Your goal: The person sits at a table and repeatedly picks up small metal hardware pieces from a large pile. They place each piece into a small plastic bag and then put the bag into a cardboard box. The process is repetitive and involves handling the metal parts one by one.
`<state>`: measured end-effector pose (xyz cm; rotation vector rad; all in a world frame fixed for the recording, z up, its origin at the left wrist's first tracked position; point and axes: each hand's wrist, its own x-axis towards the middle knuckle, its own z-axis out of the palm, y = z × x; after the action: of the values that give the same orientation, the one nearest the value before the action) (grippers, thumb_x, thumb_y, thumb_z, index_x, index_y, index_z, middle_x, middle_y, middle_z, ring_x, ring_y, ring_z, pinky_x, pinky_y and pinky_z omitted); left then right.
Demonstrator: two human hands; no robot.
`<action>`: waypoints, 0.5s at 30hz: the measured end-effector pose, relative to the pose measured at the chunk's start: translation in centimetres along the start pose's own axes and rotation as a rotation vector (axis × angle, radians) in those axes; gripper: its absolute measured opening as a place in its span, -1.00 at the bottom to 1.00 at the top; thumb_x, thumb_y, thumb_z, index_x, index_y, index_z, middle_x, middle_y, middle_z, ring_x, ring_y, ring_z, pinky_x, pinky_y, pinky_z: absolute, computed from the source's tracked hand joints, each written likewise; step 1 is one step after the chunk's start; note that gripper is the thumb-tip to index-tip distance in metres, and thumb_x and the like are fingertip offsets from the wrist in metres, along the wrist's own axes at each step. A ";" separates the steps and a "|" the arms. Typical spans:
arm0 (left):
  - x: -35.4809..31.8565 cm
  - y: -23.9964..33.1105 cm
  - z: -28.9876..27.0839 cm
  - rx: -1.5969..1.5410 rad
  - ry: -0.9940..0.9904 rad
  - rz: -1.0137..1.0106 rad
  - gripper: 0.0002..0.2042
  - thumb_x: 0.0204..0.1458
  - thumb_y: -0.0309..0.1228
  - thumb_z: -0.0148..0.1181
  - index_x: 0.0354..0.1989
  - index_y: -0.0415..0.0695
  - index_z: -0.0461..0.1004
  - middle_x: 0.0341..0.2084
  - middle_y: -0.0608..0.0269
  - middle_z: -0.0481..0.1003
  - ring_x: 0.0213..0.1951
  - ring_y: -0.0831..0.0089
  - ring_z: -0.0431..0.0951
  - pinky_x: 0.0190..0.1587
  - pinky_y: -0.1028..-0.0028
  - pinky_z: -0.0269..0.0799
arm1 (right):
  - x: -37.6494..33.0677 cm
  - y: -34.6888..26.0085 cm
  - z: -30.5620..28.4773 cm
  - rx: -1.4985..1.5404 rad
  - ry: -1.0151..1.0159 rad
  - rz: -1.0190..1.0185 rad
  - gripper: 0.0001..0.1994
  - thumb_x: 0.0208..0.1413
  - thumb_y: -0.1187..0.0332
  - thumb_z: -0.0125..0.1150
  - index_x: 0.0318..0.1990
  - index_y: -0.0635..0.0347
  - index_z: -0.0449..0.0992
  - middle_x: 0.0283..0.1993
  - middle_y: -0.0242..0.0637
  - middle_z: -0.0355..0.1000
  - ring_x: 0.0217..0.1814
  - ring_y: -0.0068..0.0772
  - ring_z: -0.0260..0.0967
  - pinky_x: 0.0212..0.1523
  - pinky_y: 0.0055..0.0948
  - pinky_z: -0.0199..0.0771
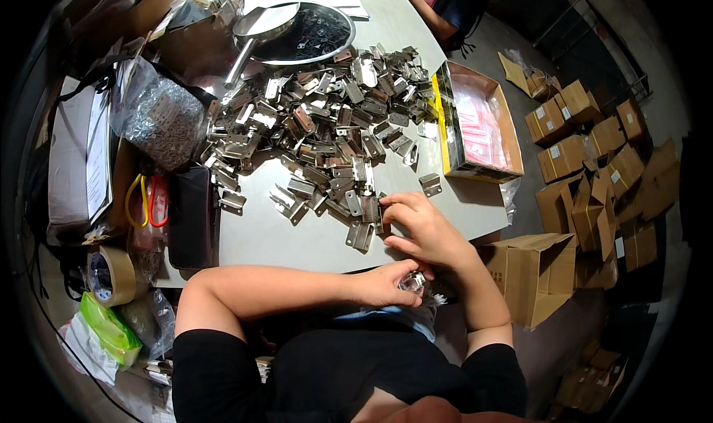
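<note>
A wide heap of small bent metal brackets (pixel 338 118), mostly silver with a few brownish ones, is spread over the pale table. My right hand (pixel 429 233) is at its near edge, thumb and curled fingers apart. Its fingertips touch or nearly touch a bracket, partly hidden by them. Just nearer to my body, my left hand (pixel 385 284) is closed around a shiny bundle (pixel 413 282) that looks like clear plastic over metal pieces; its lower part is hidden. A pair of brackets (pixel 360 236) lies to the left of my right hand.
Beyond the heap stands a metal bowl (pixel 349 37) of small dark parts, a steel scoop (pixel 241 60) on its rim. An open box (pixel 512 167) with pink-and-white packets sits right. Left are a dark case (pixel 194 248) and tape roll (pixel 111 274). Another person's arm (pixel 427 11) shows far off.
</note>
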<state>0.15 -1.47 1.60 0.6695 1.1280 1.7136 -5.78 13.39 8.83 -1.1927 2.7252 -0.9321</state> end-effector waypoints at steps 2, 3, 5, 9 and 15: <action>0.2 -0.5 0.0 0.012 -0.033 -0.006 -0.49 0.07 -0.50 0.25 0.19 -0.21 0.22 -0.21 0.30 0.38 -0.14 0.57 0.38 0.00 0.51 0.35 | 0.2 0.5 0.8 -0.021 -0.052 0.031 -0.68 -0.20 0.47 0.37 -0.22 0.21 0.45 -0.02 -0.13 0.43 0.04 -0.03 0.36 0.01 -0.22 0.42; 0.3 -0.6 0.0 0.021 -0.017 -0.002 -0.49 0.07 -0.50 0.25 0.20 -0.21 0.22 -0.21 0.30 0.38 -0.14 0.57 0.38 0.00 0.51 0.35 | 0.2 0.5 1.0 -0.033 -0.077 0.048 -0.66 -0.23 0.47 0.38 -0.22 0.20 0.44 0.00 -0.13 0.42 0.05 -0.03 0.35 0.02 -0.22 0.42; 0.2 -0.6 0.1 0.031 0.019 0.002 -0.48 0.07 -0.50 0.25 0.20 -0.21 0.21 -0.22 0.31 0.37 -0.14 0.57 0.38 0.00 0.51 0.35 | 0.1 0.2 0.8 0.043 -0.047 0.127 -0.78 -0.07 0.45 0.28 -0.23 0.25 0.48 -0.17 -0.13 0.43 -0.13 -0.13 0.42 -0.07 -0.28 0.44; 0.2 -0.4 -0.2 -0.018 -0.015 -0.032 -0.49 0.07 -0.49 0.26 0.18 -0.18 0.19 -0.22 0.32 0.37 -0.14 0.58 0.38 -0.02 0.51 0.34 | -1.3 1.1 0.2 0.173 0.064 0.278 -0.84 0.03 0.47 0.11 -0.25 0.34 0.52 -0.38 -0.10 0.45 -0.39 -0.19 0.44 -0.30 -0.36 0.45; 0.0 0.1 -0.1 -0.111 0.098 0.041 -0.49 0.09 -0.47 0.26 0.17 -0.09 0.15 -0.24 0.36 0.37 -0.16 0.62 0.37 -0.05 0.54 0.34 | -3.1 0.9 -0.8 0.554 0.136 0.634 -0.86 0.08 0.52 0.08 -0.23 0.28 0.52 -0.47 -0.26 0.41 -0.50 -0.54 0.34 -0.44 -0.48 0.36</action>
<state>0.06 -1.53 1.67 0.5482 1.0840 1.8462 -4.37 16.39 8.38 -0.1622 2.3980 -1.5206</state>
